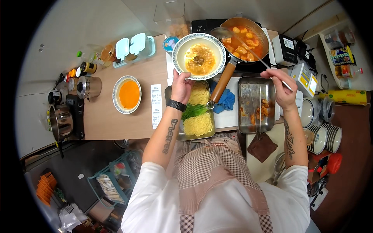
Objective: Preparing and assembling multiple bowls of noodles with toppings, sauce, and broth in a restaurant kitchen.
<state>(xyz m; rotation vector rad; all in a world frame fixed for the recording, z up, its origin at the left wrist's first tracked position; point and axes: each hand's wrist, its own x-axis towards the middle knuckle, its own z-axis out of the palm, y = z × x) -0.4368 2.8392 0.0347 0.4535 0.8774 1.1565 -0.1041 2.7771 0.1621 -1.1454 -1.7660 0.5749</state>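
Observation:
My left hand [182, 85] grips the near rim of a patterned bowl [178, 62] holding yellowish broth with a dark clump in it. In my right hand [281, 86], fingers closed, is the handle of a long metal ladle [258, 57]. Its scoop lies at the left rim of a saucepan [267, 42], beside the bowl; what the scoop holds cannot be made out. Red-orange sauce with chunky pieces fills the pan, and its wooden handle [224, 82] points toward me. Below the bowl, a metal tray [213, 134] carries yellow noodles [198, 125] and green leaves [194, 111].
A second bowl [115, 95] of orange soup stands left, beside a paper slip [156, 106]. A blue cloth [225, 100] lies between the noodle tray and another metal tray [243, 127] with browned pieces. Blue-lidded containers [136, 44], a steel pot [61, 122] and stacked bowls [320, 138] flank the counter.

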